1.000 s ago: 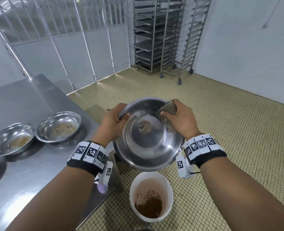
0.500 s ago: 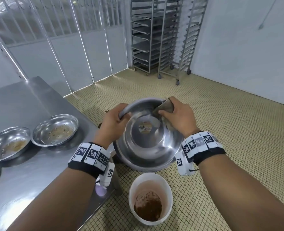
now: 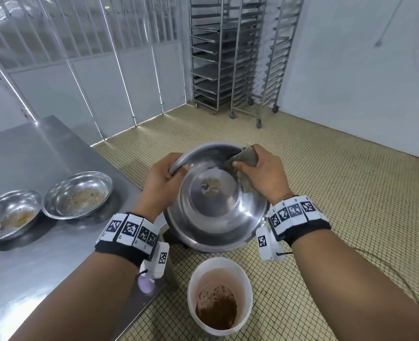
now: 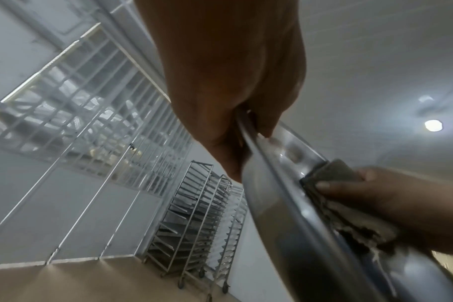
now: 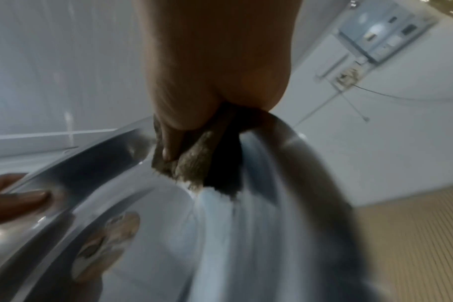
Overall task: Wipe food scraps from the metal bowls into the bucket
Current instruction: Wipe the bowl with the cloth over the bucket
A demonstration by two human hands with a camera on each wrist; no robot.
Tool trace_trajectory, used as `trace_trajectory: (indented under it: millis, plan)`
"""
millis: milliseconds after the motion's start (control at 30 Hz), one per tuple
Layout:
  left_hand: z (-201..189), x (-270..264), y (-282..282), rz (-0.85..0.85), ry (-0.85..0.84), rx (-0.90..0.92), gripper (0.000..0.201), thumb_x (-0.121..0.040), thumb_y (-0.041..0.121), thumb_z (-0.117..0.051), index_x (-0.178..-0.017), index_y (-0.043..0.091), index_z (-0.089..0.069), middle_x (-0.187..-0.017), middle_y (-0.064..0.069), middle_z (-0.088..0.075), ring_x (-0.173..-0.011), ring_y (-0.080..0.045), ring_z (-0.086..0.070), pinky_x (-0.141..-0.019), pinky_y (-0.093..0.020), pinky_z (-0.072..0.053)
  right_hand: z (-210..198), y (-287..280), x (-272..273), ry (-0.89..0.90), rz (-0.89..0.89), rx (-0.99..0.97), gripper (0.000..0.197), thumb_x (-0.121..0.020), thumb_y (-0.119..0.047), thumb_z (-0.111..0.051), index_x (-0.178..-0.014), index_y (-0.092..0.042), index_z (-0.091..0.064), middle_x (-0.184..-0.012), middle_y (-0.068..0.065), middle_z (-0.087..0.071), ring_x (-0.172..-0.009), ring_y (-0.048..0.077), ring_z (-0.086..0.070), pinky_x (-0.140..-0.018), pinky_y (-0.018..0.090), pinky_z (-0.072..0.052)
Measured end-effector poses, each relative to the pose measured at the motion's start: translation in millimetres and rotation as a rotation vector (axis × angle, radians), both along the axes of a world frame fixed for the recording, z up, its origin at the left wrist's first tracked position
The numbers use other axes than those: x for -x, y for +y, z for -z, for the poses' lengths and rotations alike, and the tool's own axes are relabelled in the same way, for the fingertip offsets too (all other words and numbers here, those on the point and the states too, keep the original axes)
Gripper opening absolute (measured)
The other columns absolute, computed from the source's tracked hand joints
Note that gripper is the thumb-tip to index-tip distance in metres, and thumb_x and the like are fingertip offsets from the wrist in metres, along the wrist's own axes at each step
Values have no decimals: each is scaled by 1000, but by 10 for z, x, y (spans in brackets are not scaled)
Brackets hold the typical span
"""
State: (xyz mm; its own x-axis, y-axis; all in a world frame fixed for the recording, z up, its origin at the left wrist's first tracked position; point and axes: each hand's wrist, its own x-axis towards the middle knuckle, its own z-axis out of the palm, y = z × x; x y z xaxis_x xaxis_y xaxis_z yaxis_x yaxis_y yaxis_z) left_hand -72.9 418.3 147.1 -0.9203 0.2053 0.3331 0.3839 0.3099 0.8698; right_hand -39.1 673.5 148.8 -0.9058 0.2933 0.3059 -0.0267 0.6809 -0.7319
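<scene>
Directly below both hands stands the white bucket [image 3: 219,295] on the tiled floor, brown scraps inside. Above it, the left hand [image 3: 160,185] grips the tilted large metal bowl [image 3: 215,205] by its rim. Across from those fingers, the right hand [image 3: 262,175] pinches a grey cloth [image 3: 244,159] against the bowl's inner wall. Left of the left fingers, two dirty bowls [image 3: 78,195] sit on the worktop [image 3: 43,148].

Two tall wheeled tray racks [image 3: 238,52] side by side in the far corner, against a white wall [image 3: 356,70]; barred white partition panels [image 3: 92,57] along the left; small yellowish floor tiles [image 3: 338,193] underfoot; round ceiling light [image 4: 433,125] glowing overhead; grey wall box [image 5: 383,32] with trailing cable
</scene>
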Motion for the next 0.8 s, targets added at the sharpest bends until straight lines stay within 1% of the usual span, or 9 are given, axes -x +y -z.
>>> trace_trajectory:
  millis: [67, 133, 200, 300, 400, 500, 667, 733, 800]
  plan:
    - [-7, -5, -26, -65, -40, -135, 10, -100, 15, -63, -104, 21, -70, -83, 2, -70, -70, -8, -67, -61, -22, -53, 110, -9, -39, 22, 57, 158, 27, -87, -37, -79, -106, -27, -62, -93, -17, -65, -86, 1, -62, -79, 24, -53]
    - [-3, -13, -46, -83, -58, -145, 11, -102, 18, -63, -108, 23, -70, -86, 1, -73, -75, -15, -71, -64, -28, -57, 237, -8, -81, 16, 83, 263, 30, -87, -36, -79, -110, -23, -65, -96, -12, -68, -89, 4, -65, -81, 28, -57]
    - [15, -28, -38, -32, -44, -62, 12, -102, 17, -62, -106, 26, -69, -81, 8, -72, -68, -8, -69, -60, -22, -52, 263, 19, -88, 1, 63, 267, 29, -85, -35, -81, -107, -24, -66, -96, -10, -70, -90, 9, -68, -76, 24, -56]
    - [-17, -63, -8, 65, 44, 140, 23, -99, 13, -62, -93, 35, -65, -71, 24, -64, -60, 3, -58, -55, -9, -41, 100, 28, -79, -26, -28, 79, 23, -84, -36, -82, -96, -29, -63, -89, -18, -66, -83, 0, -62, -67, 15, -43]
    - [-44, -77, 2, 20, 9, 9, 17, -99, 11, -63, -93, 27, -69, -69, 16, -64, -59, 1, -58, -55, -13, -44, 15, 35, -87, 6, -5, 44, 22, -86, -38, -79, -98, -29, -63, -90, -20, -63, -84, -6, -57, -66, 10, -39]
    - [-87, -118, -10, -122, -26, -205, 12, -100, 10, -61, -104, 17, -70, -75, 7, -67, -58, 1, -61, -53, -15, -47, 127, 28, -126, 37, 83, 231, 25, -88, -33, -79, -106, -25, -64, -95, -14, -66, -89, 4, -64, -72, 14, -49]
    - [-32, -135, -22, 4, 61, 84, 18, -98, 13, -60, -97, 30, -67, -74, 13, -64, -62, 3, -58, -57, -14, -45, 72, -14, -170, -35, 20, 123, 24, -85, -32, -82, -96, -29, -61, -88, -21, -62, -82, -7, -56, -63, 8, -39]
    - [-6, -132, -26, -2, 44, 37, 19, -98, 13, -62, -93, 30, -68, -74, 13, -65, -64, -1, -59, -59, -17, -47, -2, -18, -157, -33, 3, 71, 24, -86, -35, -81, -97, -31, -60, -89, -23, -59, -83, -10, -53, -65, 8, -36]
    - [27, -160, -25, -90, -11, -147, 18, -100, 13, -62, -95, 29, -68, -80, 4, -69, -69, -9, -65, -62, -24, -52, 7, -15, -164, 6, 47, 172, 22, -88, -33, -79, -99, -31, -60, -91, -21, -61, -85, -8, -56, -63, 5, -41]
